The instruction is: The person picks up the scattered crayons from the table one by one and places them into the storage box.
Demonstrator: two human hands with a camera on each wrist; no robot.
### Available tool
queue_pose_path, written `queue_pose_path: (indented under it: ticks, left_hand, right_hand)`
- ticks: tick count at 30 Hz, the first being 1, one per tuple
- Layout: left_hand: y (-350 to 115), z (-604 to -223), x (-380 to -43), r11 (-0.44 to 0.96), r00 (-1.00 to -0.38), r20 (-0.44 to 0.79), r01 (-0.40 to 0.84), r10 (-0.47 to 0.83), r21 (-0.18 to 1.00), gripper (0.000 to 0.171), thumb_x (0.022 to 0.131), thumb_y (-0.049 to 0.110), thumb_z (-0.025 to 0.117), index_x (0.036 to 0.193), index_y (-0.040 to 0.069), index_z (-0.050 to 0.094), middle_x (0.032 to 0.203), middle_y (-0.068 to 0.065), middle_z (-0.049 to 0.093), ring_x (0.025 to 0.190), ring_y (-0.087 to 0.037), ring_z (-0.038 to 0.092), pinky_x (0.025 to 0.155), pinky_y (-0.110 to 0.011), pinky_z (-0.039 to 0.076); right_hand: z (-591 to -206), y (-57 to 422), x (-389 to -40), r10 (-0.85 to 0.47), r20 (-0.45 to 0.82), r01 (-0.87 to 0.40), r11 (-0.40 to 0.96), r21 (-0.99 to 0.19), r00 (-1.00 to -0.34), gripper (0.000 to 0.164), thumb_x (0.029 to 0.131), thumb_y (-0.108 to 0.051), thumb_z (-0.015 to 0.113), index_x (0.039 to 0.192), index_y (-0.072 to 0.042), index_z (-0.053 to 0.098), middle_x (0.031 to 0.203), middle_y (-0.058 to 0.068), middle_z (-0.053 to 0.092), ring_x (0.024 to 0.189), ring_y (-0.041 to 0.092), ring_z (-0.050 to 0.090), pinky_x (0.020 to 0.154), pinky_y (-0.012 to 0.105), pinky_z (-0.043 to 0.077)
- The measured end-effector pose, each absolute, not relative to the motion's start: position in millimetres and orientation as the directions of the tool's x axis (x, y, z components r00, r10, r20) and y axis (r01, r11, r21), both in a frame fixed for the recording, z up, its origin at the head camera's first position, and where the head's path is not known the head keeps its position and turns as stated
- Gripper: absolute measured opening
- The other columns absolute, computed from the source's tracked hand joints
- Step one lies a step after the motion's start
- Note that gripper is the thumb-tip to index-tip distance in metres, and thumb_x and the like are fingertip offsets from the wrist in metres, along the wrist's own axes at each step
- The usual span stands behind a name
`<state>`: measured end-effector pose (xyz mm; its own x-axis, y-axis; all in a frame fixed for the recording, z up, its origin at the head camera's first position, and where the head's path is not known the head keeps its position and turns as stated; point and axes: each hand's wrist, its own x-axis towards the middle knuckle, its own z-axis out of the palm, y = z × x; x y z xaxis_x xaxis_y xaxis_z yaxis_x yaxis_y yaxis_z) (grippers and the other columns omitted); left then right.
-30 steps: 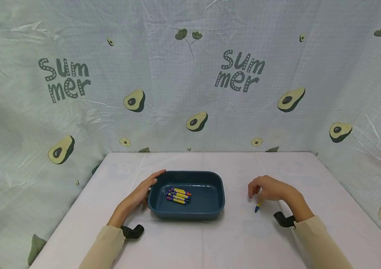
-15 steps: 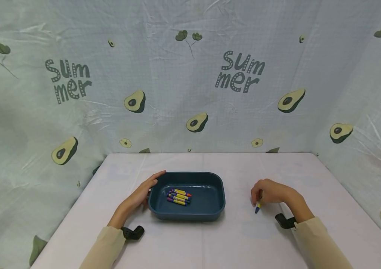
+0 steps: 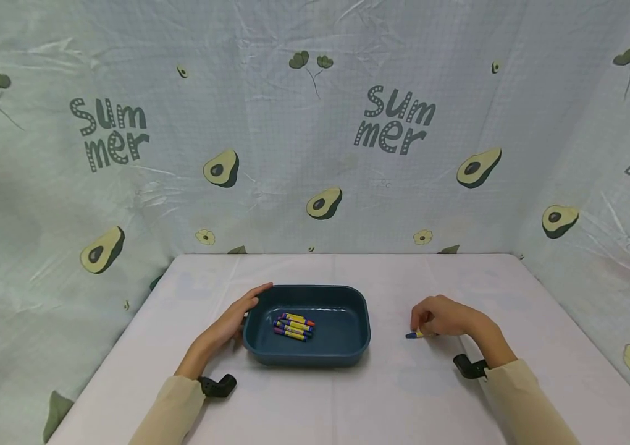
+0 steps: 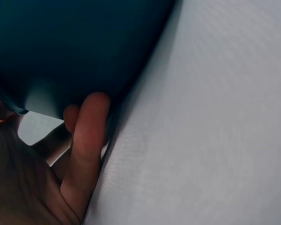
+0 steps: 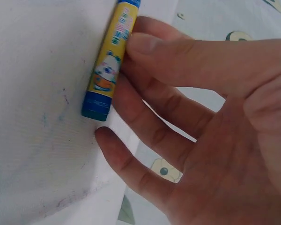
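My right hand [image 3: 441, 314], right of the box, pinches a crayon [image 5: 110, 61] between thumb and fingers, low over the white table. The crayon has a yellow wrapper with a cartoon print and dark blue-green ends; in the head view its dark end sticks out leftward below the fingers. My left hand [image 3: 231, 318] rests against the left side of a dark blue rectangular box [image 3: 306, 358]. In the left wrist view its extended fingers [image 4: 89, 136] touch the outer wall. Several crayons [image 3: 294, 326] with yellow wrappers lie in a cluster on the left half of the box floor.
The box stands on a table with a white cover [image 3: 331, 402]. Behind and beside the table hangs a pale sheet [image 3: 270, 111] printed with avocados and lettering. Black wrist cameras [image 3: 217, 386] sit on both wrists.
The crayon in my right hand has turned from pointing toward me to lying sideways, dark end to the left. The hand has shifted slightly left. The left hand and box stay in place.
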<state>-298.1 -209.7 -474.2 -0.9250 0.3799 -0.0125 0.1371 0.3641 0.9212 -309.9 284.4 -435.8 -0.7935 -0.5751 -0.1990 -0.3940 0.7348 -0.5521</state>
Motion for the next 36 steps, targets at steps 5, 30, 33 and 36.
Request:
queue_pose_path:
  ticks: [5,30,33,36]
  left_hand:
    - [-209.7,-474.6,-298.3,0.358,-0.925,-0.020,0.127,0.379,0.925,0.050,0.114,0.038,0.024,0.164,0.030,0.030,0.173,-0.009,0.023,0.152,-0.044,0.032,0.104,-0.053,0.051]
    - [-208.9,-475.1,-296.3,0.342,-0.920,-0.023,0.122,0.391,0.932,0.051,0.114,0.041,0.024,0.164,0.031,0.029,0.173,-0.008,0.023,0.155,-0.042,0.029,0.113,-0.062,0.043]
    - [-209.1,-475.3,-296.1,0.342,-0.921,-0.024,0.120,0.389,0.932,0.050,0.114,0.041,0.024,0.163,0.032,0.029,0.173,-0.008,0.023,0.155,-0.043,0.029,0.113,-0.062,0.042]
    - [-209.0,-475.5,-295.8,0.344,-0.922,-0.018,0.126,0.388,0.931,0.051,0.114,0.041,0.024,0.164,0.031,0.029,0.173,-0.009,0.023,0.155,-0.043,0.029,0.113,-0.063,0.043]
  right_hand:
    - [-436.0,283.5,-310.7,-0.564,-0.196,-0.388,0.742,-0.547,-0.802,0.018,0.086,0.000,0.074,0.091,-0.017,0.074,0.084,-0.005,0.067,0.077,0.011,0.058,0.067,0.026,0.050]
    - [-438.6,278.5,-309.9,-0.529,-0.224,-0.375,0.787,-0.490,-0.818,0.023,0.083,0.004,0.076,0.096,-0.015,0.073,0.086,-0.003,0.066,0.080,0.013,0.057,0.072,0.029,0.051]
    - [-439.1,278.9,-309.4,-0.517,-0.226,-0.358,0.790,-0.498,-0.826,0.026,0.081,0.006,0.076,0.096,-0.015,0.073,0.086,-0.002,0.065,0.080,0.014,0.057,0.071,0.030,0.052]
    - [-440.3,279.2,-309.1,-0.516,-0.226,-0.355,0.788,-0.503,-0.826,0.027,0.081,0.008,0.075,0.095,-0.015,0.072,0.086,-0.002,0.065,0.080,0.015,0.057,0.070,0.030,0.052]
